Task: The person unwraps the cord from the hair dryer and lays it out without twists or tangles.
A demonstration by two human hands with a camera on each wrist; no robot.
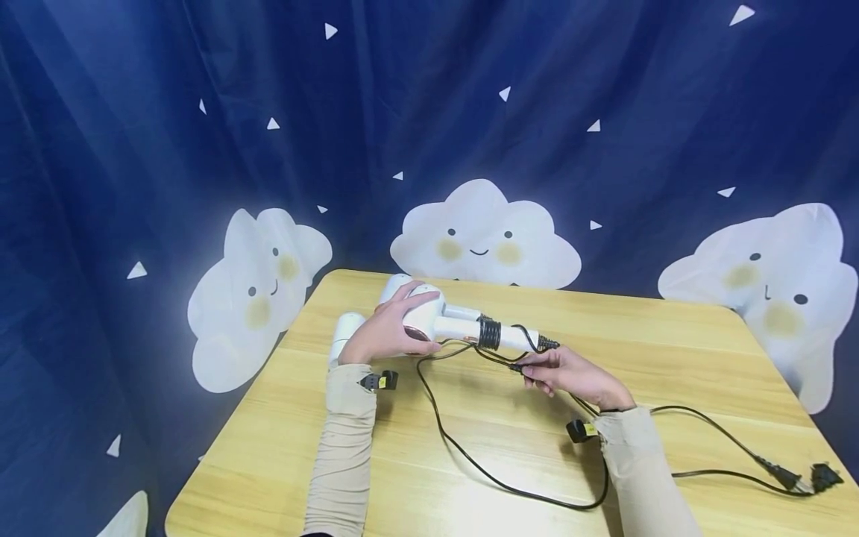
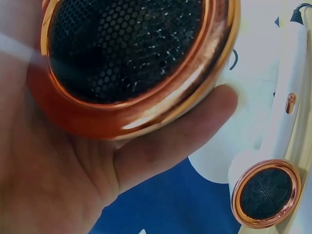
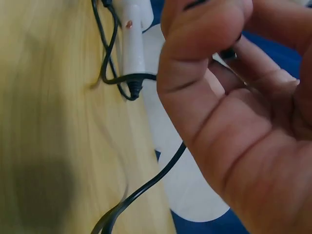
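Observation:
My left hand [image 1: 385, 332] grips the head of a white hair dryer [image 1: 456, 328], fingers over the top and thumb below. Close up in the left wrist view, that dryer shows a copper-coloured rim and a dark mesh grille [image 2: 126, 53]. Black cord is wound in a coil [image 1: 490, 333] around its handle, which points right. Near the handle's end, my right hand [image 1: 580, 379] pinches the black cord [image 1: 515, 368] between thumb and fingers. In the right wrist view, curled fingers hide most of the pinched part.
A second white hair dryer [image 2: 265, 192] lies just behind the held one. Another white rounded piece [image 1: 347, 326] sits left, partly behind my left hand. A loose cord loop [image 1: 470, 456] crosses the wooden table [image 1: 268, 462]. Plugs [image 1: 785, 477] lie near the right edge; a curtain hangs behind.

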